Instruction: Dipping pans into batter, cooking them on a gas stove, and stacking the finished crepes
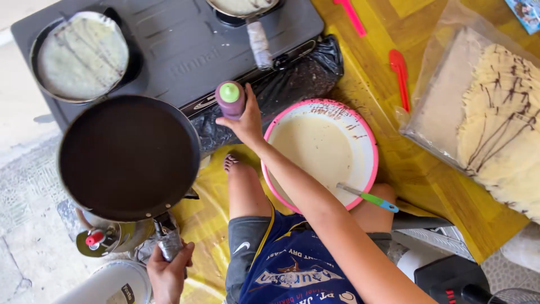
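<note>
Head view. Left hand (pixel 169 273) closed round wrapped handle of dark frying pan (pixel 128 156), pan held at 9 o'clock above floor. Right hand (pixel 244 121) gripped purple squeeze bottle (pixel 230 99) w/ green cap, upright, at 12 o'clock, just beside pink-rimmed batter bowl (pixel 320 153) at 3 o'clock; bowl w/ ladle (pixel 368 197) resting inside.

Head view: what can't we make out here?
- Squeeze bottle: the right hand wraps its lower body, hiding the contents.
- Pan handle: wrapped in foil, its end covered by the left hand.
- Top pan: cut off by the upper edge.
- Crepe stack: its extent cut off by the right edge.
</note>
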